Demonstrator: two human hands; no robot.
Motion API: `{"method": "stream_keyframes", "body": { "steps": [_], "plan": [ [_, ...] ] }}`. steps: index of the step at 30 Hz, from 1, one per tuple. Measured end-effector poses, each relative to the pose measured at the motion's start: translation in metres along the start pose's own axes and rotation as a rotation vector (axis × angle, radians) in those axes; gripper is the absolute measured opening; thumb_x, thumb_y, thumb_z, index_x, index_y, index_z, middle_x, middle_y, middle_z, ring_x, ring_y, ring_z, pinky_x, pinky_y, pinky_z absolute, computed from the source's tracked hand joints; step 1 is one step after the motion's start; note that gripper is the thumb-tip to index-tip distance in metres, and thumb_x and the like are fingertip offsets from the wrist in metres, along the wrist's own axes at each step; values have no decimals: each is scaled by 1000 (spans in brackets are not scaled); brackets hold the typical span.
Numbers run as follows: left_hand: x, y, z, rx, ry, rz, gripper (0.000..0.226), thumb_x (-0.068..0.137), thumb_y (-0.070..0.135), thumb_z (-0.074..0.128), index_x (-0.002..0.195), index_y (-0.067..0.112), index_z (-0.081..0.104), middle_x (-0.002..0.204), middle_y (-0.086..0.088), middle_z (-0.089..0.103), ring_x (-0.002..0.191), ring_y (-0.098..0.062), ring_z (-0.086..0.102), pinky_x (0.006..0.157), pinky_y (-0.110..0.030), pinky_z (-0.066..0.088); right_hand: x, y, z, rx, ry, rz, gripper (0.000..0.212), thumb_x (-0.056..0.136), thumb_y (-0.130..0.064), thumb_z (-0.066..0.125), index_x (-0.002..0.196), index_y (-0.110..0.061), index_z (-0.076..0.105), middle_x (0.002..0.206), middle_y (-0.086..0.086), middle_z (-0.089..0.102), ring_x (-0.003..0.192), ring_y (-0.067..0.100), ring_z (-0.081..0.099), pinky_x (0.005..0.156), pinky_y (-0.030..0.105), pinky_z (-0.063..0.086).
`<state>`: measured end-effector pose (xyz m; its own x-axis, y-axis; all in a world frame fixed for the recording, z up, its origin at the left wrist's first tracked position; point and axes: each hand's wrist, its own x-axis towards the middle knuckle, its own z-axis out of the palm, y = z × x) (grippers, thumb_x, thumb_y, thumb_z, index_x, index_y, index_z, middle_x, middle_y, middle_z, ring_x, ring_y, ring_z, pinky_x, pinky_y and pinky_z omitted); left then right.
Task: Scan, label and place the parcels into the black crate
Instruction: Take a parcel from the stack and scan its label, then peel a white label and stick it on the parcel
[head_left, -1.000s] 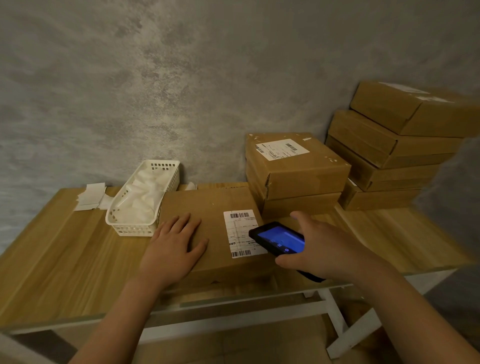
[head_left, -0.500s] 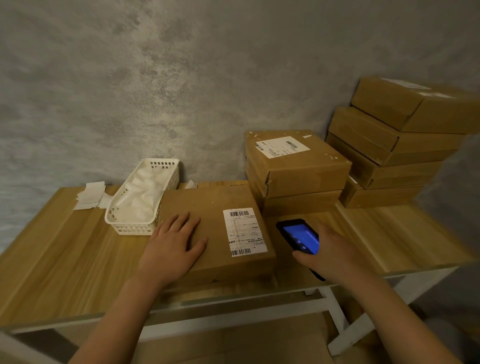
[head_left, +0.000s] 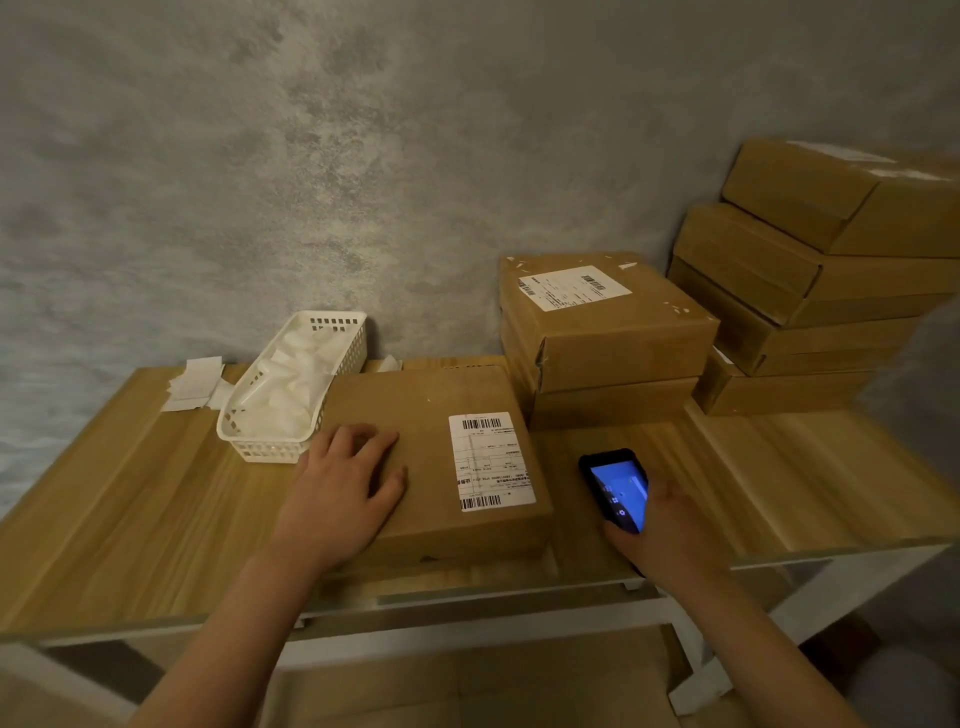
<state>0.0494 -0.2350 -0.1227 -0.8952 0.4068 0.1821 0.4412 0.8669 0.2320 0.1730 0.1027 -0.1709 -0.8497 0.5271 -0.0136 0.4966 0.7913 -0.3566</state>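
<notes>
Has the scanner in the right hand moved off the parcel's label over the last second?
Yes. The scanner, held in the right hand, has moved right, from over the label to beside the parcel, above the table.

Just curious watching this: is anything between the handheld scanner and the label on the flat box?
Nothing visible. The right hand holds the scanner beside the parcel, just right of its label, over bare table. The left hand rests away from the label.

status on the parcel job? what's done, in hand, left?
Done: nothing visibly; no black crate in view. In hand: left hand rests on the flat parcel, which carries a label; right hand holds the scanner beside it. Left: crating it, plus the stacked boxes behind.
</notes>
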Motion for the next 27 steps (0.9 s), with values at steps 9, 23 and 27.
{"method": "stream_keyframes", "body": {
  "steps": [9,23,27],
  "plan": [
    [-10,-1,-21,-237,7,-39,39,100,48,38,131,36,57,129,13,60,114,-7,54,92,-27,46,-12,-70,-29,165,104,-293,50,92,-38,59,138,-22,45,132,0,54,114,18,55,90,33,51],
    [-8,-185,-22,-506,238,-433,8,97,26,57,91,29,61,83,5,65,76,-16,63,69,-40,54,-18,-289,22,83,-132,-659,56,99,-45,44,149,-24,31,157,-8,25,146,12,19,116,31,21],
    [26,-248,-17,-458,155,-402,7,93,25,57,97,30,59,103,9,62,92,-16,62,80,-35,52,-7,-309,42,58,-193,-551,63,98,-51,39,152,-25,21,161,-8,15,148,12,11,117,33,20]
  ]
}}
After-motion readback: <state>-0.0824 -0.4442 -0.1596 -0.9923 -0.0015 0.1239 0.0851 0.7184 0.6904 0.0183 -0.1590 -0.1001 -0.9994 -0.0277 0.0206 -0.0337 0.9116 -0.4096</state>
